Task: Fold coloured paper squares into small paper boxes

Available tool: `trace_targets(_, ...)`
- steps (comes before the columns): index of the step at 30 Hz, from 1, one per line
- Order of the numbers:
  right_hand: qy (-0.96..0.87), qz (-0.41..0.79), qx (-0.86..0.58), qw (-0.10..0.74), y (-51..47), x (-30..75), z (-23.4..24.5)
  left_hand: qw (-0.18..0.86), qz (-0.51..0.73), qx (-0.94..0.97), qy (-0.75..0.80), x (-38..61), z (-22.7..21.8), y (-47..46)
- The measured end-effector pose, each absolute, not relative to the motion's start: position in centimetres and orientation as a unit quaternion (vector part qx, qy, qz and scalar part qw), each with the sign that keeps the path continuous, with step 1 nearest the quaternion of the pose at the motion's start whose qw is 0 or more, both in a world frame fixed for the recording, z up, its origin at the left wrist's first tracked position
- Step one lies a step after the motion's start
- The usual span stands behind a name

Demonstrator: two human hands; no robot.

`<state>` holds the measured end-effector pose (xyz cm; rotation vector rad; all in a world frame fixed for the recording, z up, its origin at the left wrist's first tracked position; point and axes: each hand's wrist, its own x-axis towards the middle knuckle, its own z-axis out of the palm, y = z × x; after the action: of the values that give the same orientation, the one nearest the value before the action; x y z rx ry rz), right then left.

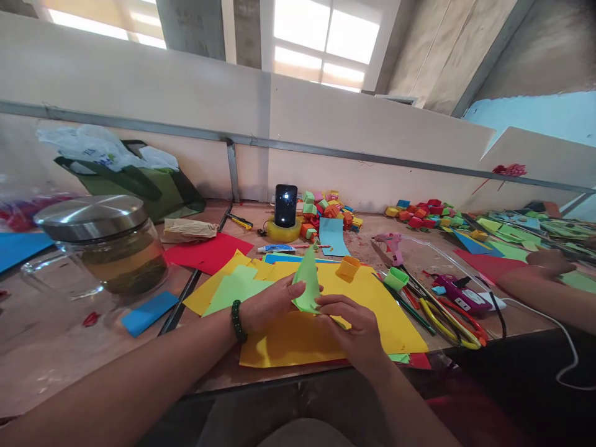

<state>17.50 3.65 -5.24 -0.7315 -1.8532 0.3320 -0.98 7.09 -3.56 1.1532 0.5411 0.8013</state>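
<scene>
Messy counter [51,347], tbh; over the near yellow sheet [284,341], bent green paper [307,279] is pinched by left hand [270,303] and right hand [356,324]. Probably light, easily creased, so best held softly by its edges.

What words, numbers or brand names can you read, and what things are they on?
None can be read for sure.
White plastic bag: blue printing, too blurred to read.
Blue-and-white tube: markings too small to read.
Grey pillar: faint marks, too unclear to read.
</scene>
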Motion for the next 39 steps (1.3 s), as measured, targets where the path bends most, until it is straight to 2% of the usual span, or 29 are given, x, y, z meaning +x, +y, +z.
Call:
trace_targets(4,-0.744,0.221,-0.314,0.547,3.3,17.9,-5.0,0.745,0.333,0.506,0.278,-1.4,-3.1,7.1)
trace_targets(8,-0.748,0.269,-0.311,0.522,3.4,18.1,-4.7,0.753,0.341,0.487,0.281,-1.5,-3.1,7.2)
trace_targets(15,-0.762,0.269,-0.347,0.477,4.0,18.2,-4.9,0.753,0.377,0.438,0.314,-1.3,-3.4,7.3)
trace_targets(22,-0.594,0.367,-0.438,0.566,4.4,18.4,-5.2,0.778,0.365,0.459,0.225,-1.5,-2.7,6.7)
trace_targets(27,-0.523,0.410,-0.448,0.599,4.8,18.9,-5.4,0.764,0.379,0.434,0.290,-2.1,-2.8,7.4)
trace_targets(30,-0.524,0.431,-0.440,0.589,5.2,19.3,-5.7,0.767,0.352,0.434,0.315,-2.8,-2.6,8.0)
trace_targets(33,-0.571,0.354,-0.456,0.584,5.3,19.7,-6.1,0.776,0.324,0.438,0.319,-3.5,-2.5,8.4)
trace_targets(36,-0.667,0.113,-0.446,0.587,4.9,20.0,-5.8,0.776,0.329,0.434,0.319,-3.9,-2.5,8.7)
trace_targets(39,-0.784,-0.142,-0.367,0.480,4.3,20.2,-4.9,0.783,0.326,0.429,0.311,-4.0,-2.5,8.8)
